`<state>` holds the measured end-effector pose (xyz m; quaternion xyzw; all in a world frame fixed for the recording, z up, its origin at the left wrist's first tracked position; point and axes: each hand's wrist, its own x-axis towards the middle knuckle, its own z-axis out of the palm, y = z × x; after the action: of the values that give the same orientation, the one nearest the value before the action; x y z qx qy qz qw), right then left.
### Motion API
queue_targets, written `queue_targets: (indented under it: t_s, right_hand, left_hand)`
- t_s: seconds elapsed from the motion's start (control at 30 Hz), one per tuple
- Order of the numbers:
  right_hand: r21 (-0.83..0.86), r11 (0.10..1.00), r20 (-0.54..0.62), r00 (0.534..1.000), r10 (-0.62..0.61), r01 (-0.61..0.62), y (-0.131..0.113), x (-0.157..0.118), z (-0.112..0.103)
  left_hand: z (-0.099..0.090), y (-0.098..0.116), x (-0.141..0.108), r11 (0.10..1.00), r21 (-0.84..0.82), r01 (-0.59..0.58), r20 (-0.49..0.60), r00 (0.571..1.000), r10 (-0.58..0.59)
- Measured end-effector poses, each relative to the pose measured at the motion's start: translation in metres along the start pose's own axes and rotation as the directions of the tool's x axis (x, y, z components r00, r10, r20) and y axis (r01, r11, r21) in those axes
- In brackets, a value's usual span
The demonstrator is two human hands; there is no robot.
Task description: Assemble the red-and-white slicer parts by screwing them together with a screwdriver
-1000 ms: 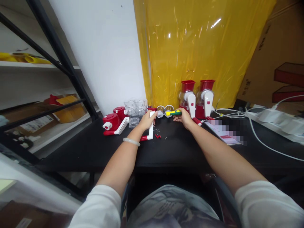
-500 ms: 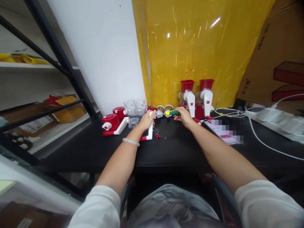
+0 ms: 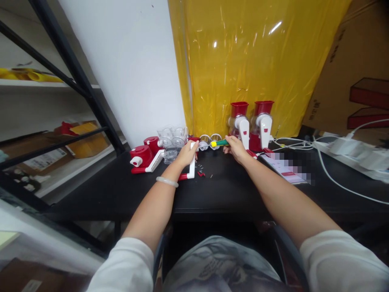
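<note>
Barely anything has shifted since the earlier frame: my right hand stays curled closed around the green-and-yellow screwdriver, whose shaft points at the white crank handle. My left hand keeps its closed grip on that crank, above the black surface, near red bits.

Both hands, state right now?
Left hand: closed, holding the white crank handle.
Right hand: closed, holding the green-and-yellow screwdriver.
</note>
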<state>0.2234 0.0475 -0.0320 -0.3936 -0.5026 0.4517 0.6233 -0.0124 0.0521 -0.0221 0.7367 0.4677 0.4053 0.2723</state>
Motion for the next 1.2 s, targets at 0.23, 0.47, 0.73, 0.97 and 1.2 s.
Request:
queue_targets:
  t_s: [0.23,0.47,0.73,0.97,1.2]
  right_hand:
    - [-0.079,0.995,-0.002,0.998,-0.062,0.061,0.005,0.003,-0.004]
    - [-0.199,0.978,-0.022,0.997,-0.076,0.07,0.004,0.002,-0.006]
    - [-0.247,0.967,-0.114,0.993,0.028,-0.056,-0.003,-0.006,-0.001]
    - [-0.19,0.964,-0.216,0.966,0.141,-0.184,-0.01,-0.007,0.004]
    - [-0.227,0.907,-0.31,0.909,0.278,-0.355,-0.017,-0.004,0.006]
  left_hand:
    - [0.0,0.005,-0.002,1.0,-0.002,-0.012,0.003,1.0,0.012]
    - [-0.002,0.008,-0.004,0.995,0.088,-0.035,-0.027,0.999,0.038]
    - [-0.005,0.016,-0.007,0.966,0.241,-0.095,-0.026,0.994,0.105]
    - [-0.008,0.024,-0.009,0.931,0.332,-0.151,-0.036,0.984,0.172]
    - [-0.011,0.033,-0.014,0.923,0.354,-0.153,-0.075,0.979,0.191]
